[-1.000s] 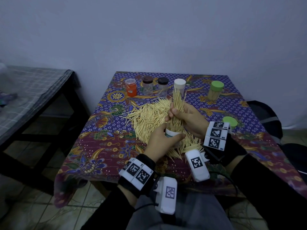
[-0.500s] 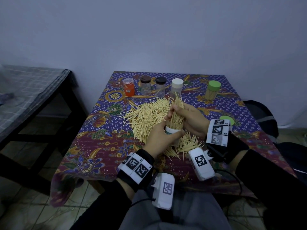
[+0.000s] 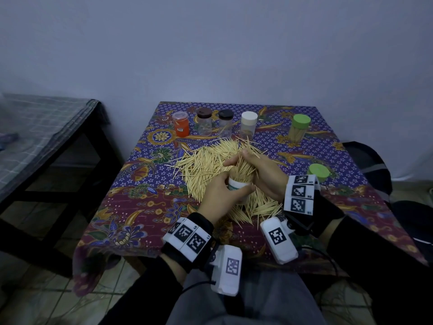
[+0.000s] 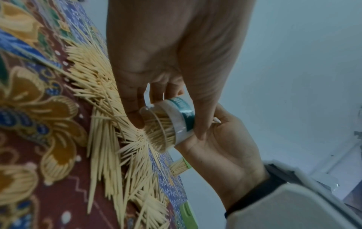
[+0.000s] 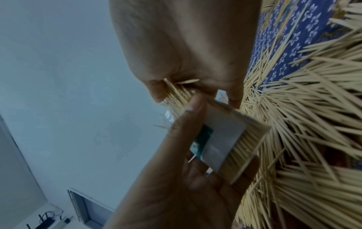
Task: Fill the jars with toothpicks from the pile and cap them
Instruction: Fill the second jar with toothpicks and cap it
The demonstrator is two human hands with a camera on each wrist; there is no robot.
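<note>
Jar (image 3: 236, 187) gripped by left hand (image 3: 216, 199); right hand (image 3: 262, 174) clutches toothpick bunch (image 3: 243, 171) at rim.

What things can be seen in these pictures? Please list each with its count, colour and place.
table: one, patterned blue and maroon cloth, centre
toothpick pile: one, pale, mid-table
held jar: one, clear, white label, partly filled
capped jars: five, caps orange, brown, black, white, green, far edge
loose cap: one, green, right side
side table: one, dark, grey checked cloth, left
left hand: grips the held jar
right hand: grips toothpicks at the jar mouth
</note>
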